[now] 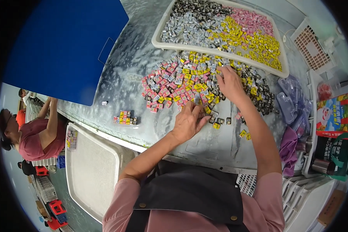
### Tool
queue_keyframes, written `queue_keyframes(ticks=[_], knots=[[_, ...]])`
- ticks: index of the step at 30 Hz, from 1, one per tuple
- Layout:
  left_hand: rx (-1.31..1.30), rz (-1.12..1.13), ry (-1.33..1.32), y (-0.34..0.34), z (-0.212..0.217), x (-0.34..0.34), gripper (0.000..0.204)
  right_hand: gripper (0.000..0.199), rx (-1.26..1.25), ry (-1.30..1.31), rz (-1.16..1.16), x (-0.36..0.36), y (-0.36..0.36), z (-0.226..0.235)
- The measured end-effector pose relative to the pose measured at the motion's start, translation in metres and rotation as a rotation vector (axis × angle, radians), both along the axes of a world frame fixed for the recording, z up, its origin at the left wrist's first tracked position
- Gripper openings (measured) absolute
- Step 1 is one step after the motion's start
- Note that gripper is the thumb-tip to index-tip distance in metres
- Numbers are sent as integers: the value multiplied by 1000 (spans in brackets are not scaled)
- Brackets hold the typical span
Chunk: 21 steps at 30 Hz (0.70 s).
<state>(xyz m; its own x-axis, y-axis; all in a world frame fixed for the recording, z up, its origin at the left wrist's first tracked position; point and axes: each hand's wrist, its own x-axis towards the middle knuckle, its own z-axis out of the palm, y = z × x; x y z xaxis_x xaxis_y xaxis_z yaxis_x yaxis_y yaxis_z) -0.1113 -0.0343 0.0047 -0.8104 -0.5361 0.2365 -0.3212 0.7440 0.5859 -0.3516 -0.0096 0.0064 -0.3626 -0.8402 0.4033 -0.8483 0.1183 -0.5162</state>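
Note:
On the table lies a loose pile of small rectangular blocks (181,83) in pink, yellow, silver and black. My left hand (187,121) is at the pile's near edge, fingers curled and drawn together; what they grip is hidden. A grey block (197,99) shows just beyond its fingertips. My right hand (232,84) reaches over the pile's right part, thumb and fingers bent and slightly apart, touching the blocks. Nearer to me are a few loose blocks, among them a yellow block (216,125). To the left sits a neat block cluster (123,117) of mixed colours.
A white mesh tray (157,38) with colour-sorted blocks stands behind the pile. A large blue panel (65,46) covers the far left. Purple bags (292,100) and a purple cloth (288,149) lie right. A person (40,135) works at left, beside a white tray (91,166).

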Motion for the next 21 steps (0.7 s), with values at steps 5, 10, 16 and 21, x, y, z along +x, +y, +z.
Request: queue_keyframes(ticks=[5,10,16,21], knots=[[-250,3,85,-33,1,-26,57,37,141,108,23,-10,-56,-5],[-295,215,141,-113,-15,-62,74,42,258,148,-140,12,-75,-2],[-94,31,-399,-174,16,-89,86,41,536,-20,-164,-4,-66,0],[184,2,-255,-164,5,-110,85,34,346,-246,-107,-25,-80,-27]])
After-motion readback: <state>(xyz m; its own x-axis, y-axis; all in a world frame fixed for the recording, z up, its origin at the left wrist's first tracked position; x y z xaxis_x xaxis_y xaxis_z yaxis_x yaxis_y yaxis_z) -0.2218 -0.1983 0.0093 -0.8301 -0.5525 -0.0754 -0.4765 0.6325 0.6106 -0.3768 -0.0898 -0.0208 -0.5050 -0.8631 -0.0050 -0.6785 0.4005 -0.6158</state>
